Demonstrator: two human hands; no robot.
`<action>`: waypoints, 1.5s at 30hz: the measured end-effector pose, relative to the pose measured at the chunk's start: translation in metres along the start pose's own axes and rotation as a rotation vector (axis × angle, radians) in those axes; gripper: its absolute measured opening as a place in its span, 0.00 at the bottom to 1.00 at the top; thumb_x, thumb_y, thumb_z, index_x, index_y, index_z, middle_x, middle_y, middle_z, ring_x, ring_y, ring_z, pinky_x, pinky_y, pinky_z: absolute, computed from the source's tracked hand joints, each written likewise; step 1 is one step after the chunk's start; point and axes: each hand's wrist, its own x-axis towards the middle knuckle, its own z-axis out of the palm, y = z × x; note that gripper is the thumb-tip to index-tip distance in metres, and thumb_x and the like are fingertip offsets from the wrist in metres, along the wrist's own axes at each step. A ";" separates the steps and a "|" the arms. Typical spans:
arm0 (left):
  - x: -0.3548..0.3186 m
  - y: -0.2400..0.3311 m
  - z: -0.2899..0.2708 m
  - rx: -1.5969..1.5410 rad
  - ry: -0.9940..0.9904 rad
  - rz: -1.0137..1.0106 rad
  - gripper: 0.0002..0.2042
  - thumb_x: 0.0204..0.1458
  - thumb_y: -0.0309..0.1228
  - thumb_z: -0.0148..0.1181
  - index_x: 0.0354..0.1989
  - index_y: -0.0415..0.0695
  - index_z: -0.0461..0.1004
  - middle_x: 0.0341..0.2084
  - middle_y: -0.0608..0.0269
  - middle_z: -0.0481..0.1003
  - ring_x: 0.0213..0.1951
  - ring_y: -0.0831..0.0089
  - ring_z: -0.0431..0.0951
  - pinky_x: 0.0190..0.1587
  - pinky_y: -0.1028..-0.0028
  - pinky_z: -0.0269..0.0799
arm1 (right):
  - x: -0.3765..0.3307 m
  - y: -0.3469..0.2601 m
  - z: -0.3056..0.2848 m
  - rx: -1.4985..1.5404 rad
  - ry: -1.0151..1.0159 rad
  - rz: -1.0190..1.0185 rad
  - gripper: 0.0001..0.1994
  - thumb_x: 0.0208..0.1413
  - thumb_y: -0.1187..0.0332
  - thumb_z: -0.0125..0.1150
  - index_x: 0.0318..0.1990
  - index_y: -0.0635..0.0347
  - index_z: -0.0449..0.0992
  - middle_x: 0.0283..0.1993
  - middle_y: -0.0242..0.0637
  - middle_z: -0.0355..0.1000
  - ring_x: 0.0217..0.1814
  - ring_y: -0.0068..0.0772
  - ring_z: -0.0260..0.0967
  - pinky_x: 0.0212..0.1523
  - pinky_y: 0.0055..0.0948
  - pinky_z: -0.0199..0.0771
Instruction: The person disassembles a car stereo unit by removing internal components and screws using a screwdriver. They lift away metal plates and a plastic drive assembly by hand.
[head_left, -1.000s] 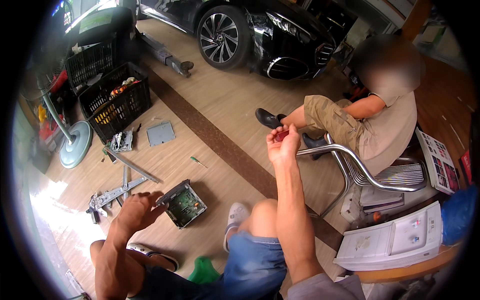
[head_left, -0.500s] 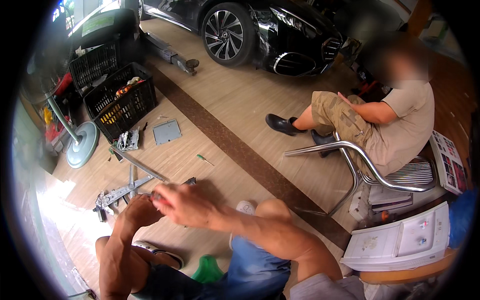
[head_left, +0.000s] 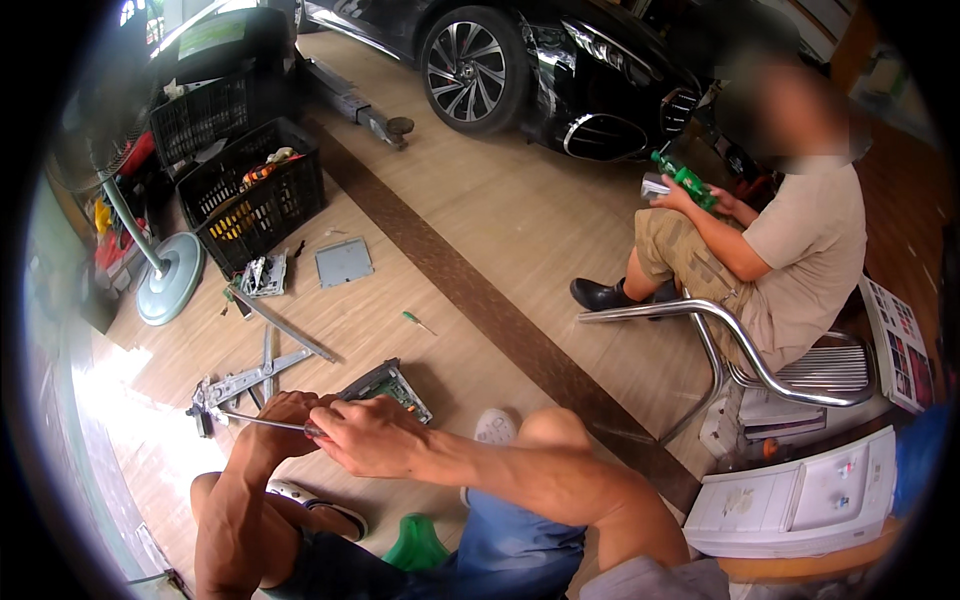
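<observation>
My right hand is closed round the reddish handle of a screwdriver, whose metal shaft points left across the back of my left hand. Just beyond the hands is an opened electronic unit, with a dark frame and a green circuit board inside. My left hand is closed at the unit's near side. Most of its fingers and the grip itself are hidden behind my right hand. On the floor to the left lies a metal scissor-type linkage.
A green-handled screwdriver, a flat grey plate and a black crate of tools are on the floor ahead. A fan base stands left. Another person sits right on a metal chair, holding a green bottle. Beyond is a black car.
The electronic unit has turned and come into fuller view beside my right hand. The screwdriver's shaft now shows, pointing left. The seated person has brought up a green bottle.
</observation>
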 end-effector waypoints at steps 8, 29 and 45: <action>-0.003 -0.016 0.009 -0.043 0.102 0.054 0.11 0.48 0.41 0.65 0.36 0.51 0.81 0.33 0.56 0.82 0.39 0.55 0.82 0.44 0.59 0.77 | 0.014 -0.018 -0.035 0.379 0.346 0.039 0.15 0.58 0.68 0.68 0.48 0.67 0.74 0.35 0.43 0.79 0.29 0.36 0.80 0.26 0.30 0.79; -0.012 -0.012 0.004 -0.025 0.116 0.038 0.10 0.48 0.39 0.64 0.38 0.52 0.80 0.35 0.55 0.81 0.41 0.55 0.82 0.44 0.58 0.77 | 0.010 -0.009 -0.024 0.142 0.126 -0.025 0.11 0.60 0.64 0.64 0.37 0.61 0.72 0.28 0.43 0.75 0.27 0.42 0.78 0.26 0.35 0.78; -0.021 0.017 -0.011 0.109 -0.030 -0.062 0.13 0.51 0.38 0.61 0.44 0.49 0.77 0.38 0.52 0.81 0.44 0.52 0.81 0.46 0.56 0.76 | 0.006 -0.013 -0.033 0.086 -0.043 0.027 0.11 0.58 0.64 0.66 0.42 0.60 0.75 0.31 0.42 0.78 0.28 0.44 0.79 0.28 0.36 0.79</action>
